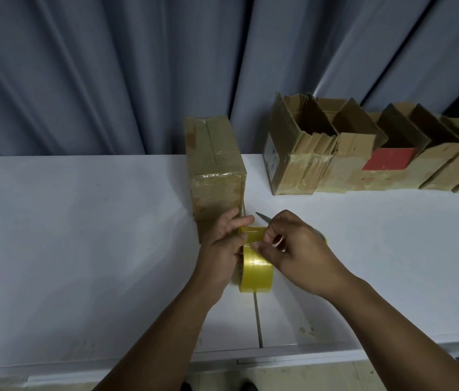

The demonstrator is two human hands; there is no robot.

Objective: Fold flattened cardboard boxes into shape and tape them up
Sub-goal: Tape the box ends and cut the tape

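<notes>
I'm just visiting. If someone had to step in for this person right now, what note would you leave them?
Left hand: grips the yellow tape roll, held on edge over the white table.
Right hand: fingertips pick at the tape on the roll; a scissors blade pokes out behind it.
Done: one closed box, taped, just beyond the hands.
Left: the open boxes in a row at the far right, flaps up, tops untaped.

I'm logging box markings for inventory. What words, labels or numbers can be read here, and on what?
No text is readable.
White label on the left open box: print too blurred to read.
Red patch on the middle box: no words visible.
Tape roll and taped box: no legible print.
</notes>
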